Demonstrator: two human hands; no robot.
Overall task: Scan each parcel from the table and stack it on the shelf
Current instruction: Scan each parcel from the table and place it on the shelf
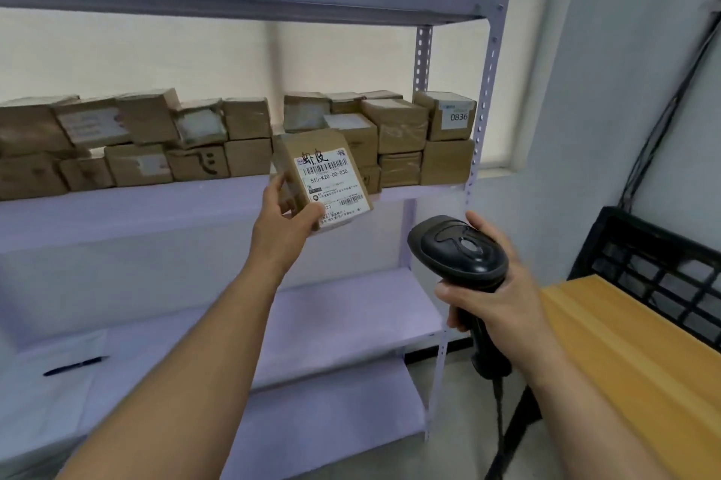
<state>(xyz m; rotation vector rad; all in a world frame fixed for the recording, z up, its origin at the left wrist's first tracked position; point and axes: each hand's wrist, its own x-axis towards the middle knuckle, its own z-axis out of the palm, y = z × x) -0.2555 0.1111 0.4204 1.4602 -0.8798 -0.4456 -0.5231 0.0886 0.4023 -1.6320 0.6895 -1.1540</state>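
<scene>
One parcel (325, 177) in left hand (284, 224) (labelled), one scanner (458, 251) in right hand (505, 308)

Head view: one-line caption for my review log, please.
Left hand holds a labelled parcel before the parcel-stacked shelf while the right hand grips a black barcode scanner.

The bare left arm stretches from the near left up toward the far centre, and the left hand (286, 224) grips a parcel (325, 175) by its lower corner, thumb on the front. The right hand (503, 298), nearer and lower, curls round a scanner (458, 247) handle, forearm entering from the near right.
</scene>
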